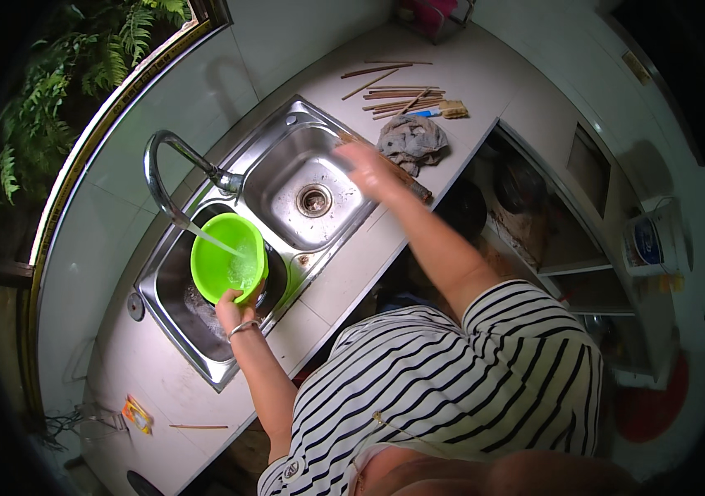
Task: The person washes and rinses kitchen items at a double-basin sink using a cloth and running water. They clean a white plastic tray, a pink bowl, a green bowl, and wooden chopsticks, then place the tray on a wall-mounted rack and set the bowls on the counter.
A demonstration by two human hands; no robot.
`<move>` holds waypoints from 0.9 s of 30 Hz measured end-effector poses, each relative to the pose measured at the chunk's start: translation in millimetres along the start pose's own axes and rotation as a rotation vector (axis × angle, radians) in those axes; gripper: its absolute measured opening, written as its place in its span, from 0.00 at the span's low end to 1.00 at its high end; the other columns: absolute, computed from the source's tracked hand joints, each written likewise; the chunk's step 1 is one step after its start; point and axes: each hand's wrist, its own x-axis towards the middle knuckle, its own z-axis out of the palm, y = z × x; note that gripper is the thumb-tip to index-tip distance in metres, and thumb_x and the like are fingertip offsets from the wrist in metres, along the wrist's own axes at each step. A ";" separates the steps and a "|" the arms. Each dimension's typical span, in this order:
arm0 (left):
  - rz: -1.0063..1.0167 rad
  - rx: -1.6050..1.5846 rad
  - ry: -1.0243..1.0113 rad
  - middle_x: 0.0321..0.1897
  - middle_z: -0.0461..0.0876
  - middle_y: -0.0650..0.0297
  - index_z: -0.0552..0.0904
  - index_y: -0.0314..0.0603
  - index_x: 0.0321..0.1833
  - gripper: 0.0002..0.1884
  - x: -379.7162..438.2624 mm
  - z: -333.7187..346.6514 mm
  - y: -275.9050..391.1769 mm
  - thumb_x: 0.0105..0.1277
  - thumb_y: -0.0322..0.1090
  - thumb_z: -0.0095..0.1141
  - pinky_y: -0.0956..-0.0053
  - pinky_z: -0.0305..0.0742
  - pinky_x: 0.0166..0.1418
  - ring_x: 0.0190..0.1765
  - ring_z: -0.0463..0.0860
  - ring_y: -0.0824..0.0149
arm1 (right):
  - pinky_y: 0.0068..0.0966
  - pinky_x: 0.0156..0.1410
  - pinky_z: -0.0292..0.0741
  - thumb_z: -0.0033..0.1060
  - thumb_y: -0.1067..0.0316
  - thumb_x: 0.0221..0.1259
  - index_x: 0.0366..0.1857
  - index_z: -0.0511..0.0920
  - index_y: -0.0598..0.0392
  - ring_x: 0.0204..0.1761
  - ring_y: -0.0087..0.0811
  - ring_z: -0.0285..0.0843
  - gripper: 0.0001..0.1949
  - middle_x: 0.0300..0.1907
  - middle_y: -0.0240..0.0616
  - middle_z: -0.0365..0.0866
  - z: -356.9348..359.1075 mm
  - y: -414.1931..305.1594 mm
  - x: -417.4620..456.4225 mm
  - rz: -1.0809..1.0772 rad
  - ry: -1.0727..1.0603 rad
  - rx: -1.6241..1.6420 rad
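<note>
My left hand (237, 310) grips the rim of a bright green plastic bowl (209, 260), tilted over the left basin (203, 344) of a steel double sink. Water runs into the bowl from a curved chrome faucet (154, 167). Below the bowl, a dark round vessel (276, 279) is partly hidden. My right hand (365, 167), blurred, is over the right edge of the right basin (271, 180), fingers extended and nothing visible in it. Beneath that hand lies a brown, worn board or cleaver-like piece (417, 186), mostly covered. A crumpled grey rag (413, 141) is just beyond.
Several wooden chopsticks (402, 99) lie scattered on the tiled counter (321, 310), beside a blue-handled brush (451, 110). A single chopstick (198, 426) and a yellow packet (137, 414) are on the near left part. Open shelves (575, 248) holding pots sit under the counter. A window borders the left.
</note>
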 end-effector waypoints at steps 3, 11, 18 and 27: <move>0.023 -0.028 0.084 0.65 0.68 0.40 0.64 0.32 0.69 0.36 -11.1 4.2 -5.4 0.50 0.12 0.44 0.23 0.80 0.55 0.60 0.75 0.28 | 0.72 0.77 0.46 0.62 0.65 0.60 0.60 0.80 0.37 0.81 0.61 0.44 0.21 0.78 0.51 0.58 -73.6 88.2 3.0 0.311 0.118 -0.861; 0.109 -0.108 0.254 0.57 0.70 0.41 0.67 0.36 0.63 0.29 -12.3 -5.5 -15.1 0.53 0.15 0.46 0.19 0.79 0.51 0.55 0.77 0.30 | 0.41 0.49 0.86 0.58 0.73 0.60 0.48 0.81 0.61 0.42 0.39 0.88 0.13 0.42 0.41 0.87 -203.5 160.9 34.2 0.178 0.144 1.006; 0.346 -0.046 0.362 0.58 0.68 0.43 0.68 0.38 0.62 0.31 -43.5 43.7 -36.3 0.52 0.13 0.49 0.22 0.82 0.45 0.55 0.76 0.31 | 0.49 0.82 0.58 0.60 0.58 0.67 0.71 0.69 0.58 0.76 0.45 0.63 0.30 0.72 0.46 0.71 -227.6 3.3 28.8 -0.372 -0.338 1.686; 0.547 -0.057 0.282 0.61 0.69 0.46 0.68 0.50 0.66 0.40 -28.1 16.1 -64.3 0.46 0.11 0.44 0.21 0.81 0.44 0.58 0.75 0.28 | 0.38 0.71 0.71 0.56 0.60 0.69 0.56 0.79 0.54 0.59 0.34 0.79 0.16 0.54 0.37 0.83 -87.3 -178.0 -0.1 -0.400 -0.897 1.806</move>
